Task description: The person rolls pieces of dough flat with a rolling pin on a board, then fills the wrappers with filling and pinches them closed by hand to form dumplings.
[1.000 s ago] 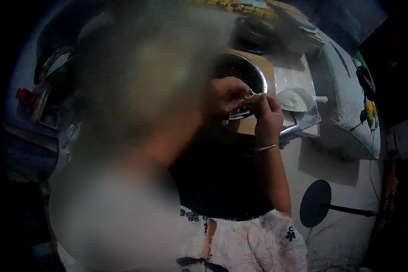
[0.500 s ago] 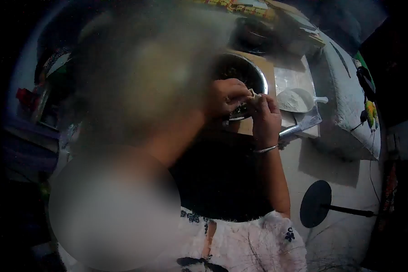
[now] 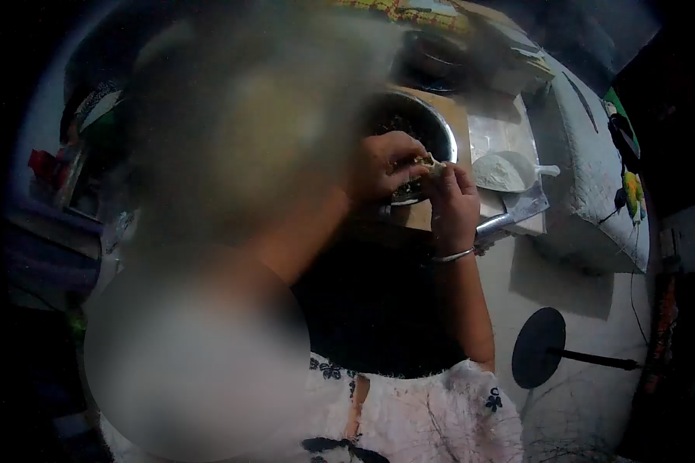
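Observation:
Both hands meet over the right part of a round metal bowl with a dark chopped mixture inside. Pinched between them is a small pale piece of dough, with some filling showing at its left side. My left hand has its fingers bent around the left edge of the dough. From the right, my right hand, with a bracelet at the wrist, grips the other edge between thumb and fingers. The bowl's left part is hidden by blur.
Right of the bowl, a scoop of white flour rests on a plastic-covered surface. A dark pot stands behind the bowl. Farther right are a white ledge and a dark round disc on a rod.
The fingers have shifted slightly around the dough, and filling now shows more at its left side. My right hand has moved slightly left since the first frame.

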The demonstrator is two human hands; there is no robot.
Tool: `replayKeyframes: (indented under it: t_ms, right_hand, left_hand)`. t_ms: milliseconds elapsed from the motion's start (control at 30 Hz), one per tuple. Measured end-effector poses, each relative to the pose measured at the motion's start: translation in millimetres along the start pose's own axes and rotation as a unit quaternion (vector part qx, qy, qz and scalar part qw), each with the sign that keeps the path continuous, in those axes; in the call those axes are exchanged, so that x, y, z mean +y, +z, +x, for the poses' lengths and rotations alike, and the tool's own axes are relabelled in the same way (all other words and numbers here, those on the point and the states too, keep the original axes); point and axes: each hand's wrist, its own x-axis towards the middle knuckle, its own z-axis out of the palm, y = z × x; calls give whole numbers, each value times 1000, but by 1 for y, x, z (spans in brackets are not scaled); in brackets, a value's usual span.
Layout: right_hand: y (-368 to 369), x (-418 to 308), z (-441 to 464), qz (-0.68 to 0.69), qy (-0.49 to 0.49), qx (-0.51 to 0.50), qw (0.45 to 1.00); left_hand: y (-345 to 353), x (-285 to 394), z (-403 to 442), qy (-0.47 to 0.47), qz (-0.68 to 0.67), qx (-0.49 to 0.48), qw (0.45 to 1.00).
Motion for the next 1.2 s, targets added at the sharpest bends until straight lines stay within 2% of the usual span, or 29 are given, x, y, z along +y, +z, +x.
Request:
replayKeyframes:
  t_ms: [67, 167, 300, 367, 500, 567, 700, 767, 900, 1067, 1200]
  right_hand:
    - [-2, 2, 1, -3, -10, -6, 1000]
    - [-2, 4, 2, -1, -15, -6, 1000]
    - [2, 0, -2, 0, -7, -4, 1000]
    - [-2, 4, 0, -21, -26, -21, 999]
    - [-1, 0, -1, -46, -18, -8, 999]
    - [-4, 2, 0, -41, -15, -20, 999]
    - [-3, 2, 0, -48, -24, -25, 998]
    - [-2, 0, -1, -56, -23, -27, 998]
    - [1, -3, -1, -75, -16, -35, 996]
    - [2, -4, -1, -60, -7, -41, 997]
    - [0, -1, 1, -72, -14, -31, 997]
  left_hand:
    - [-2, -2, 3, 92, 35, -20, 995]
    - [-1, -5, 4, 120, 44, -14, 992]
    - [-2, -9, 5, 127, 56, -29, 990]
    - [-3, -6, 4, 93, 64, -30, 993]
    - [-1, -10, 3, 85, 77, -40, 993]
    - [3, -5, 2, -21, -27, -6, 999]
    - [-5, -9, 8, 6, 38, -37, 999]
    - [-8, -13, 9, 32, 74, -91, 993]
    - [-5, -10, 6, -18, 31, -70, 997]
    - [-2, -17, 5, 78, 47, -24, 996]
    - [-2, -13, 5, 87, 55, -18, 994]
